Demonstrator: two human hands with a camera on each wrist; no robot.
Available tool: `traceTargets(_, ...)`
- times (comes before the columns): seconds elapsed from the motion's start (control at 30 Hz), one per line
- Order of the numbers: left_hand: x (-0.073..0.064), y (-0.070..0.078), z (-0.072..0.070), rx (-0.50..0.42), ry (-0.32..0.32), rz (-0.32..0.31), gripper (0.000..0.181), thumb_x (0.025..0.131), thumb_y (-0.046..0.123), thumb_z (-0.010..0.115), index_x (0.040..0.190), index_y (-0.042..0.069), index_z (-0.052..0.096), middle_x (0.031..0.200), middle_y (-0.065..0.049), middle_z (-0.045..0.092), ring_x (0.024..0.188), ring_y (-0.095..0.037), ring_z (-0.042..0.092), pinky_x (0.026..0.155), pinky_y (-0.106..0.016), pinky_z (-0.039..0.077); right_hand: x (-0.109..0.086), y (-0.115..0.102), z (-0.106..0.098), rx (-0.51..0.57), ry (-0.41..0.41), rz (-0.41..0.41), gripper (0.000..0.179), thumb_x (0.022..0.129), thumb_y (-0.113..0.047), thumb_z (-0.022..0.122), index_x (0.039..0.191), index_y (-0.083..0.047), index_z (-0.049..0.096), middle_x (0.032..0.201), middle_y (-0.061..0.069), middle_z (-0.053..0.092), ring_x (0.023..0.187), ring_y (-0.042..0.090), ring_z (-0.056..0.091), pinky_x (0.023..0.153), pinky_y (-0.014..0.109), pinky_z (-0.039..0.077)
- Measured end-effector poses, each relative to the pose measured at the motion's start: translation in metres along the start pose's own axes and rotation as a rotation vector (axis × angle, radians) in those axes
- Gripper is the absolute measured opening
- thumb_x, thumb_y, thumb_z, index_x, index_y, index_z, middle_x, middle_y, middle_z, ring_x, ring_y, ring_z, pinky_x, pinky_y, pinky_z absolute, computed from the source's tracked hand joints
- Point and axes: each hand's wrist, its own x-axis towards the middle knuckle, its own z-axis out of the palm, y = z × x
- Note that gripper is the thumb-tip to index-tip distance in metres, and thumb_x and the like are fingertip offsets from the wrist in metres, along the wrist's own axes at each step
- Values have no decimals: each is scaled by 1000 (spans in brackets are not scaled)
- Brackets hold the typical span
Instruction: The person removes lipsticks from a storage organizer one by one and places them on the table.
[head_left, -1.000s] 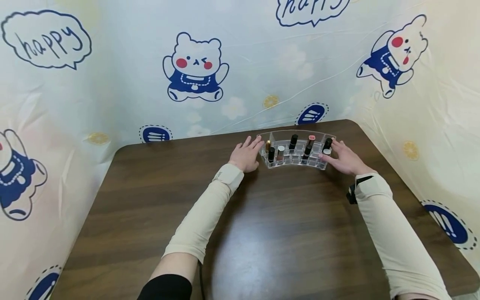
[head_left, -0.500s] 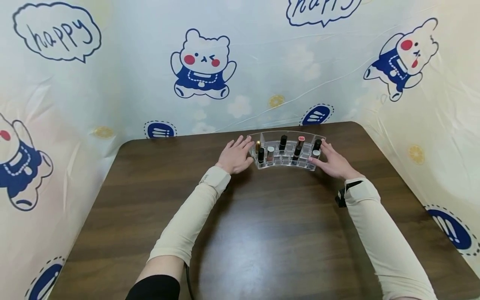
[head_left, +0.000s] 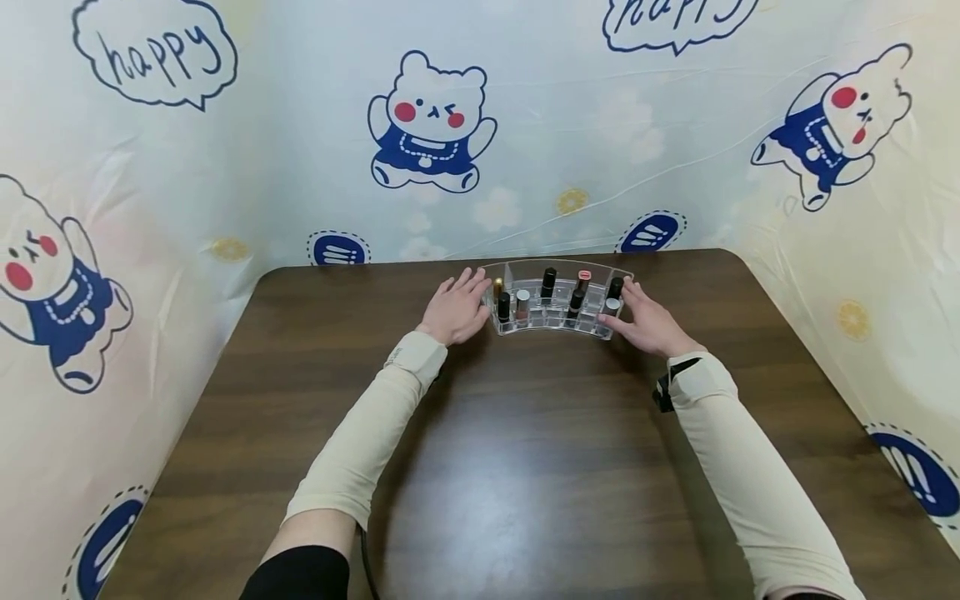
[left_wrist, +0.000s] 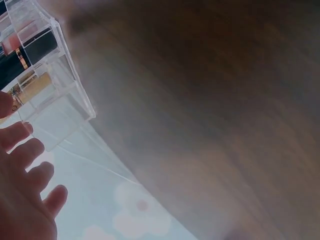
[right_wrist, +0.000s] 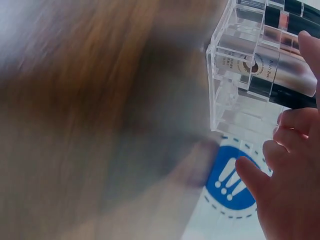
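A clear acrylic lipstick organizer (head_left: 555, 321), curved and divided into small compartments, sits near the table's back edge with several lipsticks (head_left: 577, 300) standing in it. My left hand (head_left: 453, 310) holds its left end, thumb toward the front and fingers toward the back. At the other end, my right hand (head_left: 651, 321) grips it, with the thumb across the front corner. In the left wrist view, a gold tube (left_wrist: 36, 86) shows beside the left fingertips. A silvery tube (right_wrist: 285, 75) and a black one lie close to the right fingers in the right wrist view.
The brown wooden table (head_left: 480, 467) stretches from the organizer toward the person. A pale curtain (head_left: 300, 150) printed with bears and "happy" bubbles hangs behind the table and along its sides. A dark cable (head_left: 365, 558) hangs by the left forearm.
The organizer has slid to the left along the back of the table, with both hands moving along at its ends. The head view has shifted slightly too.
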Motion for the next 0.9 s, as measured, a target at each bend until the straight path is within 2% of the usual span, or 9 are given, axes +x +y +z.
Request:
traceTargets(0.27, -13, -20, 0, -13, 2, -34, 57, 100, 32, 34, 154, 15, 28, 163, -4, 17, 151, -26, 14, 122, -47, 16, 14, -19, 9, -5, -5, -24, 87, 95, -51, 51, 151, 6, 17, 161, 22, 3, 147, 43, 12, 117, 57, 19)
traceTargets(0.53, -26, -35, -4, -5, -12, -67, 59, 100, 36, 33, 155, 16, 25, 163, -4, 14, 151, -27, 15, 121, -48, 17, 26, -31, 19, -21, -7, -50, 90, 95, -54, 50, 151, 7, 16, 162, 20, 2, 149, 39, 8, 118, 55, 18)
traceTargets(0.9, -44, -53, -9, -64, -11, -137, 59, 100, 37, 31, 155, 19, 22, 164, -1, 9, 151, -27, 12, 120, -53, 18, 40, -49, 29, 10, -4, -81, 89, 95, -54, 50, 151, 7, 16, 163, 16, 0, 150, 37, 5, 119, 55, 16)
